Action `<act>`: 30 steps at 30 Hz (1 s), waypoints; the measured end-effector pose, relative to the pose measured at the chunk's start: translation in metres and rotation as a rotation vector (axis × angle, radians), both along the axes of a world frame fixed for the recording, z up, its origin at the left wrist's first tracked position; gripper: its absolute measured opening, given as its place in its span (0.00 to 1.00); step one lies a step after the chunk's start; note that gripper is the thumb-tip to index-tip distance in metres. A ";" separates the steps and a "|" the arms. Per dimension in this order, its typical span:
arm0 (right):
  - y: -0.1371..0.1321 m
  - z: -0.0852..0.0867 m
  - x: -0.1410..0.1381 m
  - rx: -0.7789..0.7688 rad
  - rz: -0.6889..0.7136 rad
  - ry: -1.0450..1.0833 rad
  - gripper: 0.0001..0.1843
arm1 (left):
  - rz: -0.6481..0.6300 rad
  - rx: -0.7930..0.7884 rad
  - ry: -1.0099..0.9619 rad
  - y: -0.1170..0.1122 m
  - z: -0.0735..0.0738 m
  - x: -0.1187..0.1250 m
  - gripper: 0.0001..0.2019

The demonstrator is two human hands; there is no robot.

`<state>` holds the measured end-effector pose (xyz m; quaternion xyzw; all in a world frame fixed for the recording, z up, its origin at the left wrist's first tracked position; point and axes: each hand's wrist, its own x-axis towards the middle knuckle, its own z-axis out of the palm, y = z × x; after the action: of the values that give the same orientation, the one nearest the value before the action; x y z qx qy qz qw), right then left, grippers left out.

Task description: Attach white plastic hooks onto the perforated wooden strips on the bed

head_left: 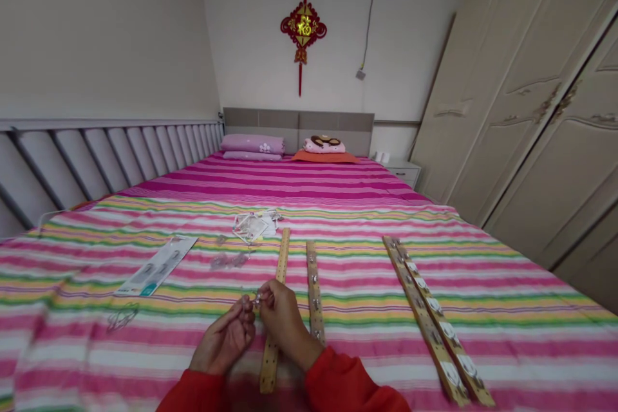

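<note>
My left hand [226, 340] and my right hand [284, 312] meet over the bed, fingertips pinched together. Between them is a small shiny clear piece [257, 299], too small to name; both hands seem to grip it. Beneath my right hand lies a wooden strip [269, 367] with a row of small holes, partly covered by the hand. Just right of it is a second wooden strip [315, 290] with several shiny metal fittings along it, its near end hidden by my right forearm.
Two wooden strips [425, 302] lie side by side at right, one bearing white discs. Clear packaging and cards [255, 225] lie beyond my hands, with clear round pieces [226, 262] nearer. At left are a packaged card [157, 266] and a loose, thin, tangled item [123, 317].
</note>
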<state>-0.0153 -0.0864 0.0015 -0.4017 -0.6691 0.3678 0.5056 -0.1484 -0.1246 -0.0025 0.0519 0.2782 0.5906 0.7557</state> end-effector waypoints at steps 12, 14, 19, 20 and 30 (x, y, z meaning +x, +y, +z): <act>0.001 0.017 0.040 -0.592 0.127 0.581 0.13 | 0.176 -0.065 0.641 0.027 -0.010 -0.025 0.11; -0.004 0.018 0.049 -0.611 0.116 0.647 0.13 | 0.172 -0.065 0.797 0.035 -0.015 -0.027 0.12; -0.014 0.028 0.066 -0.636 0.150 0.738 0.13 | 0.108 -0.026 1.069 0.046 -0.030 -0.034 0.20; -0.015 0.030 0.069 -0.648 0.157 0.761 0.14 | 0.110 -0.024 1.101 0.048 -0.033 -0.036 0.21; -0.015 0.028 0.088 -0.856 0.302 1.092 0.09 | 0.129 0.281 1.161 0.025 0.014 0.009 0.24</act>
<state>0.0723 -0.1011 0.0298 -0.2259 -0.1650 0.8135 0.5099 -0.1394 -0.0996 0.0113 0.4483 0.5674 0.5414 0.4288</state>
